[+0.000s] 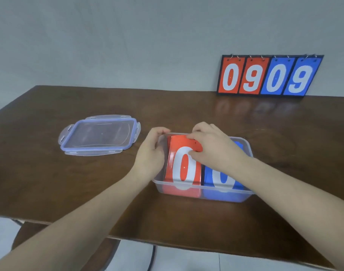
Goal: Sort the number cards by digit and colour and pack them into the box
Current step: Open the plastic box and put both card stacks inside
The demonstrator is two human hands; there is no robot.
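A clear plastic box (204,194) stands on the brown table (89,182). Inside it on the left lies a red card stack (184,163) with a white 0 on top. A blue card stack (222,178) with a white digit lies to its right, partly hidden by my right forearm. My left hand (154,153) holds the box's left wall beside the red stack, thumb at the far rim. My right hand (212,147) pinches the top red card at its far edge, the card tilted up.
The box's clear lid (99,134) with a blue seal lies flat to the left. A flip scoreboard (269,76) reading red 0 9 and blue 0 9 leans against the wall at the back right. The table's front edge runs close below the box.
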